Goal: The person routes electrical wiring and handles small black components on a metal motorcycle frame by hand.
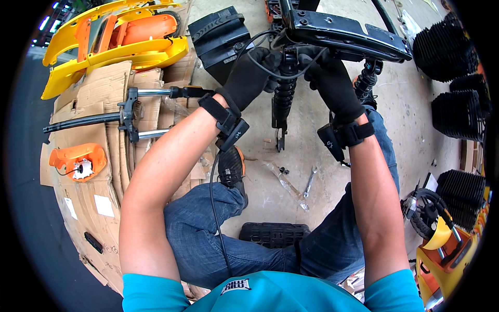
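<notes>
My left hand (247,78), in a black glove, is closed at the left of an upright black spring shock absorber (284,99). On the other side my right hand (335,83), gloved too, has its fingers curled beneath a black metal frame (343,32). A thin grey cable (291,78) loops from one hand to the other, passing in front of the shock. Both hands appear to grip it, though the fingertips are partly hidden. A second spring shock (367,78) stands beyond my right wrist. Left of the frame sits a black battery box (221,41) with a handle.
Cardboard sheets (117,99) on the left carry a fork assembly (130,114), an orange cover (78,161) and yellow body panels (114,41). A wrench (310,182) lies on the floor near a black mat-like pad (274,235). Stacked black ribbed parts (457,114) line the right.
</notes>
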Motion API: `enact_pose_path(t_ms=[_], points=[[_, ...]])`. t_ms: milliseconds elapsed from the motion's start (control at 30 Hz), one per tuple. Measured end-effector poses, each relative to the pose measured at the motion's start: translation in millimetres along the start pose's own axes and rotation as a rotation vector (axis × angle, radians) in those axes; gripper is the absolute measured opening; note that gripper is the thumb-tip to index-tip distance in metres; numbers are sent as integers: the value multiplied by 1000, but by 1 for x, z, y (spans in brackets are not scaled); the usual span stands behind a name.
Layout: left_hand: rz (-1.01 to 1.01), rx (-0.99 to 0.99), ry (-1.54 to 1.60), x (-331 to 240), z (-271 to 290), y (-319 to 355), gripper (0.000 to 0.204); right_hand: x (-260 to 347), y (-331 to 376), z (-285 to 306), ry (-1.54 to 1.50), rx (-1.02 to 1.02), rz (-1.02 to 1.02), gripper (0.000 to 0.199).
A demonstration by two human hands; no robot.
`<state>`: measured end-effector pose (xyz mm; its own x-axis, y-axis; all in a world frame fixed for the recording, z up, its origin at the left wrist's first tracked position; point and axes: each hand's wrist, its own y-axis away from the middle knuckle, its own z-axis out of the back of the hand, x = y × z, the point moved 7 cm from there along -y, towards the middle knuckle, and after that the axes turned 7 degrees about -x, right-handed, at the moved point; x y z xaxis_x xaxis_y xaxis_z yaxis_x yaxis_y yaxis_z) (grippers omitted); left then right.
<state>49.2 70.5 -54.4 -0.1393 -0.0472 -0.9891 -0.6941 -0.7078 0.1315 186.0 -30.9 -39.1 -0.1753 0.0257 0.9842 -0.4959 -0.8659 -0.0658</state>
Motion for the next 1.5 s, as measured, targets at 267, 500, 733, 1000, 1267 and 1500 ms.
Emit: enact_pose_path(t_ms=[267,500,733,1000,1267,1500], points=[[0,-19,-23,1,1,0,33,0,1,-4,-16,-10,-121,22],[-25,3,-15,-4,0,-1,30,-4,0,-2,8,39,-47,25],[-39,-21,-12,-6,1,-2,31,-9,-3,-3,41,12,-36,23],[-61,-2,-119,-15,0,1,27,-11,-4,0,134,-22,141,24],[-26,16,-50,-6,3,-4,20,-10,-9,0,200,68,76,22],[5,33,114,-3,4,-3,26,-3,-8,2,29,49,88,24]])
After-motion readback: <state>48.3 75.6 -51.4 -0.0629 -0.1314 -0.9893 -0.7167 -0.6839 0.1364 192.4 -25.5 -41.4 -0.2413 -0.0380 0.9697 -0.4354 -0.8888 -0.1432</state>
